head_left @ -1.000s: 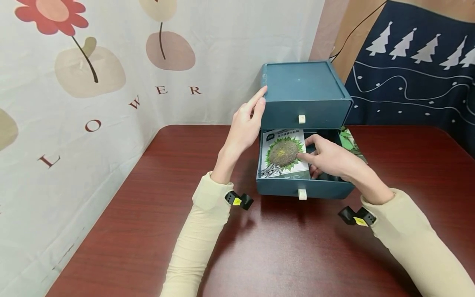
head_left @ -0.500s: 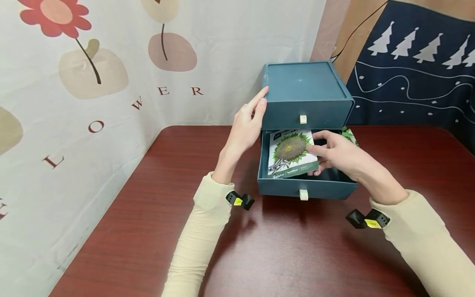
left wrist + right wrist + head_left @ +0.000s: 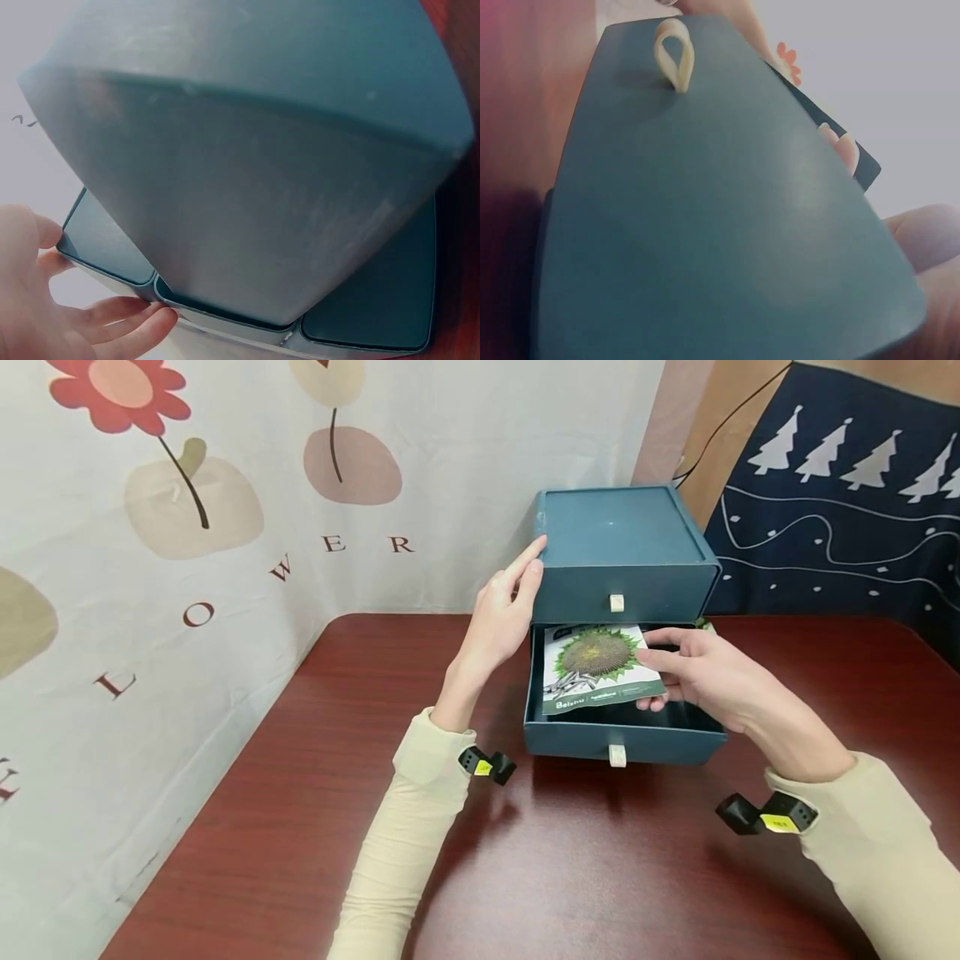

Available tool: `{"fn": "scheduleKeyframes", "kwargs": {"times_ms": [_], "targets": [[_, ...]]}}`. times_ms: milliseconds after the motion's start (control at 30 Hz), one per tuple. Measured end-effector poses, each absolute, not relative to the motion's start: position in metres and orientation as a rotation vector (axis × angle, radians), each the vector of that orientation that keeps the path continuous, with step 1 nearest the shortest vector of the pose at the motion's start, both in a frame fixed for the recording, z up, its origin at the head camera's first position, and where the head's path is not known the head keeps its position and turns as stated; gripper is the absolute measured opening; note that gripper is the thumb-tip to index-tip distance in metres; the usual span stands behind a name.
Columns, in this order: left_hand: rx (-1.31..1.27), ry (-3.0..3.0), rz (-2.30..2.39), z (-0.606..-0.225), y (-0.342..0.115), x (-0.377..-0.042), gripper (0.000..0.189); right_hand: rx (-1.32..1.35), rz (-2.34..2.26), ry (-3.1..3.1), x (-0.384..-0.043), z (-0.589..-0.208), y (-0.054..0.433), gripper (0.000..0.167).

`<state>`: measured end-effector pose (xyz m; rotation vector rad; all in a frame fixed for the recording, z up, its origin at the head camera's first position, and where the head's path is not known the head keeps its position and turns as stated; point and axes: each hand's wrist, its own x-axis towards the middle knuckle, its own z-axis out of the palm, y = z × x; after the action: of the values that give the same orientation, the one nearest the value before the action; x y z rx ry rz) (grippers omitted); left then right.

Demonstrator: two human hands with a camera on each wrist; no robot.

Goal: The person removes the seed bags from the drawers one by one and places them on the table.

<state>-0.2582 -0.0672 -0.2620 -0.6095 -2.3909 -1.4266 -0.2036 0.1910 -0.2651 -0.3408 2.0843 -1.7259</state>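
My right hand pinches a sunflower seed packet by its right edge, thumb on top and other fingers beneath. The flat packet has a white face with a sunflower head and a green band along its bottom. It lies slantwise over the pulled-out lower drawer, its back edge under the upper drawer. My left hand rests its extended fingertips against the left side of the blue drawer box. In the left wrist view, that hand's fingers lie along the box's edge. The drawer front fills the right wrist view.
The box stands at the back of a dark red wooden table. White fabric tabs hang from both drawer fronts. A small green printed item shows behind the box's right side. Patterned cloths hang behind the table.
My right hand has drawn back rightward, bringing the packet up at an angle from the drawer's left part, so its green band now shows fully. My left hand stays at the box.
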Motion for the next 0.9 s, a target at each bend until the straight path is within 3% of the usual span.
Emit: {"fn": "scheduleKeyframes", "kwargs": {"times_ms": [900], "targets": [[-0.604, -2.383, -1.415, -0.262, -0.067, -0.256, 0.046, -0.488, -1.664, 2.084, -0.163, -0.257, 0.213, 0.055]]}}
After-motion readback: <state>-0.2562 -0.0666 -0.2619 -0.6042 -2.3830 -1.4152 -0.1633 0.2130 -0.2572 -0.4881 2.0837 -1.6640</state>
